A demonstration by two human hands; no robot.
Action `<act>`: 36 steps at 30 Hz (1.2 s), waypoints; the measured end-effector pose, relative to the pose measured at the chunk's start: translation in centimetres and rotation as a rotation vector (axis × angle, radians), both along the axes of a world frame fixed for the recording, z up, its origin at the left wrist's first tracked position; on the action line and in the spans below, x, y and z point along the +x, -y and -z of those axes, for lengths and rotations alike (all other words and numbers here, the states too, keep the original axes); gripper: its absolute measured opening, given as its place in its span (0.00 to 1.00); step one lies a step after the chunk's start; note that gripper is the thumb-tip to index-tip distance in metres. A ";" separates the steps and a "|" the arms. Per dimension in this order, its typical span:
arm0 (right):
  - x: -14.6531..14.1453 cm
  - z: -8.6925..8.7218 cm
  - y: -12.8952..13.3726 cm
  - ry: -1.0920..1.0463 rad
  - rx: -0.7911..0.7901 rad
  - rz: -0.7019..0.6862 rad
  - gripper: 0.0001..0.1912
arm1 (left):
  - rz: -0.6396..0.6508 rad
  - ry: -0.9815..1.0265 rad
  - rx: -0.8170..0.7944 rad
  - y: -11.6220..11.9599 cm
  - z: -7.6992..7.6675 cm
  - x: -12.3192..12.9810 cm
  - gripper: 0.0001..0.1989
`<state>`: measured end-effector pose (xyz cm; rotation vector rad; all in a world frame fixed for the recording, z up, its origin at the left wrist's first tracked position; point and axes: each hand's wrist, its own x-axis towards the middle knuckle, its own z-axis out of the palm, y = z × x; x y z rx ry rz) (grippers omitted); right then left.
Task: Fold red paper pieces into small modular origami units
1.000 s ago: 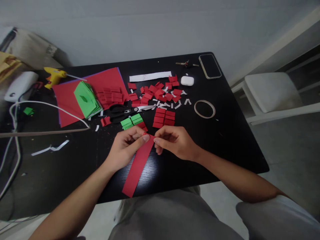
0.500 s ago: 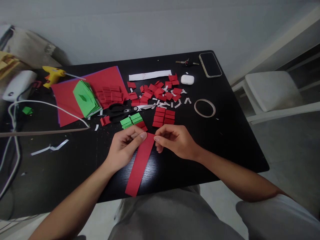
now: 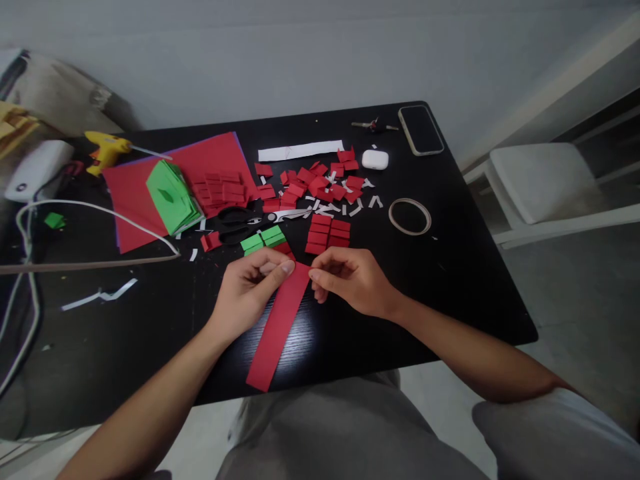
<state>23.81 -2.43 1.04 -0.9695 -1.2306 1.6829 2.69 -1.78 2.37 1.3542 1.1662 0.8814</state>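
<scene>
A long red paper strip [image 3: 280, 323] slants down toward the table's front edge. My left hand [image 3: 253, 283] pinches its upper left corner between thumb and forefinger. At the upper right corner, my right hand [image 3: 353, 280] is closed on the same strip. Just beyond my fingers lie folded red paper pieces [image 3: 329, 233] in two columns and folded green paper pieces [image 3: 264, 240], partly hidden by my left hand. Scissors [image 3: 250, 222] with black handles rest behind the green pieces, blades pointing right.
Loose red pieces [image 3: 300, 185] and white scraps lie farther back. At left are red sheets [image 3: 135, 223], a green paper stack [image 3: 173, 200], a yellow glue gun [image 3: 107, 150] and a white cable [image 3: 100, 207]. A tape ring [image 3: 410, 217], white case [image 3: 375, 160], keys [image 3: 375, 125] and phone [image 3: 421, 130] are at right.
The strip's lower end has swung slightly to the left. Both hands keep their hold on its top edge and have barely moved.
</scene>
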 end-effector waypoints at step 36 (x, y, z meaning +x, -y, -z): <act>-0.3 0.0 -0.1 -0.042 -0.097 0.028 0.16 | 0.012 0.029 -0.073 -0.2 -0.1 0.5 0.15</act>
